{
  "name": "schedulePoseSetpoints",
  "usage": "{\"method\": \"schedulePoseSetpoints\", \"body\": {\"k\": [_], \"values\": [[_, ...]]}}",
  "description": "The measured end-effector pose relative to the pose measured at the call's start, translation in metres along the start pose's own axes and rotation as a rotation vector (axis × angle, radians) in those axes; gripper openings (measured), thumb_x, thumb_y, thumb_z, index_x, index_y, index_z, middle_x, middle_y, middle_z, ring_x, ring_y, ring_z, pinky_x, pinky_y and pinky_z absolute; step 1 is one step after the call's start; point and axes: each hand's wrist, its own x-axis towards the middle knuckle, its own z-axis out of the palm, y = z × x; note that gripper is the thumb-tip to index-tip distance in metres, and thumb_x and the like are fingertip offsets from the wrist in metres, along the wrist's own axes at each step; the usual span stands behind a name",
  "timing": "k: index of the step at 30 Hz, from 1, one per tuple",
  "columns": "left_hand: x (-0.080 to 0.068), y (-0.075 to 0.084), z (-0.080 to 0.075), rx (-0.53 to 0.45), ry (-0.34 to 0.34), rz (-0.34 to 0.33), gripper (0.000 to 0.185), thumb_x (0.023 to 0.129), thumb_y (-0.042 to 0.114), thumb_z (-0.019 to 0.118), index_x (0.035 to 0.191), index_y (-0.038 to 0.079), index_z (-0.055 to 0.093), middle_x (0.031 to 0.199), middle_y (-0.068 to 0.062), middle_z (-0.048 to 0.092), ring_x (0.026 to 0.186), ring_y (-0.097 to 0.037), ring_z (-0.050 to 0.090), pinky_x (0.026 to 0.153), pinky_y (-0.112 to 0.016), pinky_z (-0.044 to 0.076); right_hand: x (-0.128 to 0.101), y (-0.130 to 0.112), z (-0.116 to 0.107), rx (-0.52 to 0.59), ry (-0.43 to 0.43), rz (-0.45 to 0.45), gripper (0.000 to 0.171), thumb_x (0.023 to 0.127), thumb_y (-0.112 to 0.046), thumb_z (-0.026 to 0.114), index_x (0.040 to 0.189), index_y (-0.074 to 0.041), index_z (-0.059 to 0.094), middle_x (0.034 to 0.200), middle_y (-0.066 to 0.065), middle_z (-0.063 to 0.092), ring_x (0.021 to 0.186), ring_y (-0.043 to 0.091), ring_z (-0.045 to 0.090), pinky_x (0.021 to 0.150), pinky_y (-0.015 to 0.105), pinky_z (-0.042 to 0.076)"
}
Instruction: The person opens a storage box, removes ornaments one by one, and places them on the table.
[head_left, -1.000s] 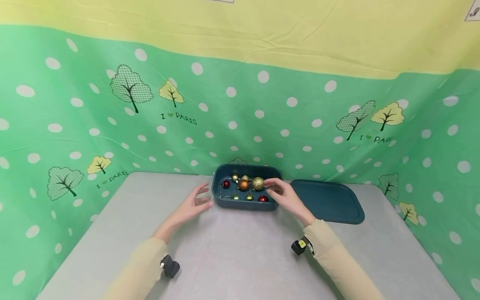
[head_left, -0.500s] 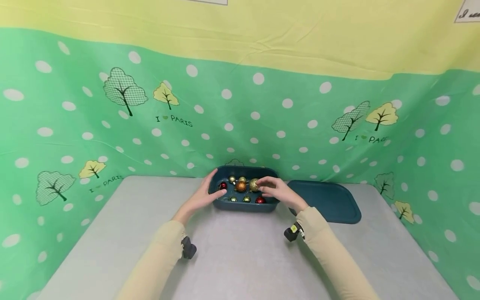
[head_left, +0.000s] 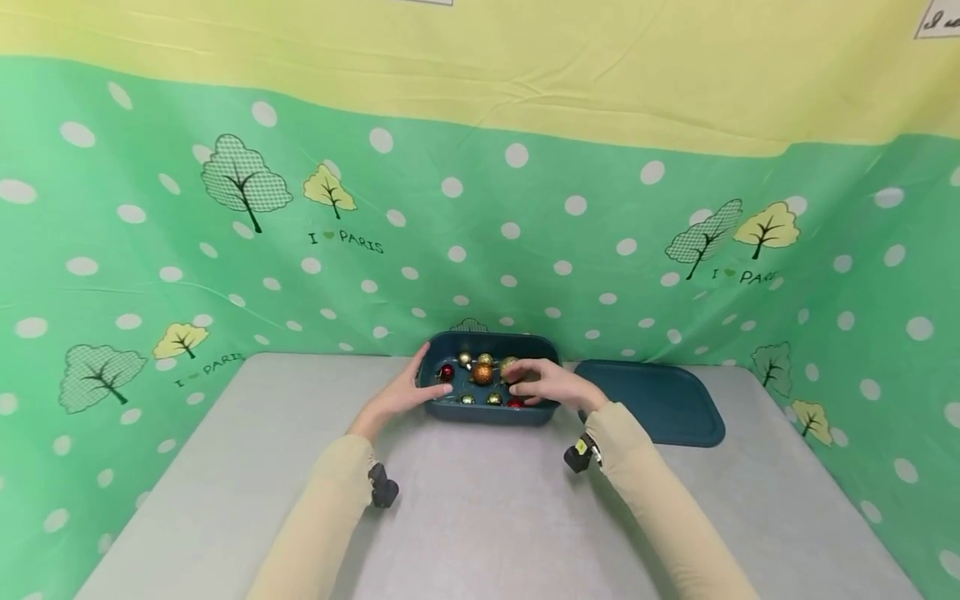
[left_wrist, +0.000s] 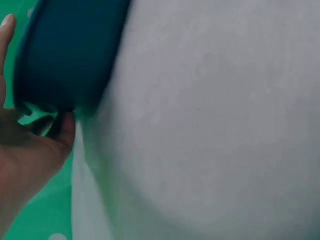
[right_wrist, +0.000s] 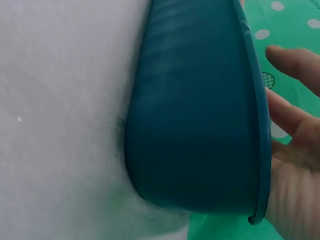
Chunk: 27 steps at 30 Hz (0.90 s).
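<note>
A dark blue rectangular box (head_left: 487, 413) holds several Christmas ball ornaments. Among them are a small red ball (head_left: 446, 372), an orange ball (head_left: 482, 373), and small gold balls along the front (head_left: 494, 399). My left hand (head_left: 401, 393) grips the box's left end, thumb over the rim and fingers along the outside. Over the right part of the box, my right hand (head_left: 553, 384) reaches in with loosely bent fingers. It partly covers a larger gold ball (head_left: 509, 367) and a red ball (head_left: 515, 402). In the right wrist view, its fingers (right_wrist: 295, 65) show above the rim, with no ball visible between them.
A flat dark blue lid (head_left: 660, 404) lies on the grey table (head_left: 480, 517) to the right of the box. Behind the table hangs a green and yellow cloth (head_left: 480, 208), which the back of the box stands close to.
My left hand has moved right from beside the box to its left end. My right hand has shifted from the larger gold ball slightly toward the front red ball.
</note>
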Motion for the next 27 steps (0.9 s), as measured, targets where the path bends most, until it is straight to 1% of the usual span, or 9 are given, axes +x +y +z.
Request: {"method": "schedulePoseSetpoints", "body": {"k": [2,4,8,11,15,18,23,25,27], "values": [[0.0,-0.005,0.001,0.004,-0.002,-0.006,0.103,0.087,0.033,0.072,0.157,0.017,-0.002,0.159,-0.019,0.0,0.143,-0.041,0.004,0.112,-0.056,0.011,0.002,0.001,0.0,-0.019,-0.047,0.002,0.044,0.095,-0.009,0.06,0.135,0.005,0.05,0.128,0.024,0.052,0.106,0.029,0.06,0.083,0.041,0.053],[0.0,-0.008,0.003,-0.023,0.001,-0.006,0.103,0.087,0.03,0.073,0.157,0.02,-0.002,0.16,-0.017,-0.001,0.143,-0.04,0.003,0.113,-0.055,0.01,0.005,0.001,0.0,-0.035,-0.092,-0.002,0.043,0.093,-0.005,0.06,0.134,0.005,0.051,0.127,0.023,0.054,0.104,0.026,0.061,0.08,0.037,0.053],[0.001,-0.01,0.004,-0.066,0.013,0.006,0.102,0.086,0.027,0.074,0.157,0.023,0.0,0.16,-0.018,0.0,0.143,-0.041,0.003,0.112,-0.058,0.008,0.01,0.002,-0.001,-0.043,-0.137,0.017,0.039,0.091,-0.001,0.06,0.13,0.003,0.057,0.122,0.021,0.059,0.094,0.02,0.062,0.071,0.031,0.049],[0.001,-0.009,0.003,-0.066,0.006,0.003,0.103,0.086,0.028,0.075,0.157,0.023,0.001,0.16,-0.017,-0.001,0.143,-0.041,0.002,0.112,-0.058,0.008,0.014,0.003,-0.001,-0.043,-0.154,0.046,0.036,0.09,0.001,0.059,0.126,0.002,0.061,0.111,0.017,0.063,0.077,0.017,0.056,0.064,0.028,0.044],[0.001,-0.01,0.002,-0.076,0.001,-0.004,0.103,0.085,0.029,0.075,0.157,0.024,0.001,0.16,-0.016,-0.001,0.143,-0.041,0.002,0.111,-0.059,0.008,0.021,0.007,0.001,-0.06,-0.168,0.039,0.033,0.088,0.006,0.059,0.12,0.001,0.066,0.106,0.009,0.064,0.072,0.016,0.049,0.061,0.027,0.042],[0.002,-0.013,0.003,-0.087,0.004,-0.005,0.103,0.085,0.027,0.075,0.157,0.025,0.002,0.16,-0.016,-0.001,0.143,-0.042,0.002,0.111,-0.059,0.008,0.024,0.009,0.004,-0.079,-0.162,0.019,0.032,0.087,0.006,0.06,0.118,-0.001,0.068,0.11,0.006,0.063,0.075,0.014,0.05,0.063,0.026,0.042],[0.003,-0.016,0.005,-0.091,0.013,0.003,0.101,0.087,0.026,0.074,0.157,0.025,0.002,0.16,-0.017,-0.001,0.142,-0.043,0.002,0.111,-0.06,0.008,0.024,0.009,0.007,-0.075,-0.12,-0.019,0.031,0.087,0.0,0.064,0.118,-0.002,0.068,0.104,0.006,0.064,0.073,0.014,0.051,0.065,0.026,0.044],[0.003,-0.016,0.005,-0.094,0.019,0.001,0.1,0.087,0.026,0.073,0.157,0.026,0.002,0.16,-0.016,0.0,0.143,-0.043,0.002,0.111,-0.06,0.008,0.022,0.009,0.008,-0.057,-0.091,-0.048,0.032,0.087,-0.003,0.067,0.119,-0.002,0.068,0.103,0.006,0.064,0.077,0.014,0.053,0.068,0.027,0.047],[0.003,-0.015,0.005,-0.09,0.024,-0.005,0.1,0.087,0.026,0.073,0.157,0.026,0.002,0.16,-0.016,0.0,0.143,-0.042,0.002,0.111,-0.06,0.008,0.021,0.01,0.007,-0.031,-0.054,-0.073,0.032,0.088,-0.007,0.07,0.12,-0.002,0.067,0.107,0.006,0.065,0.084,0.014,0.057,0.074,0.028,0.05]]}}
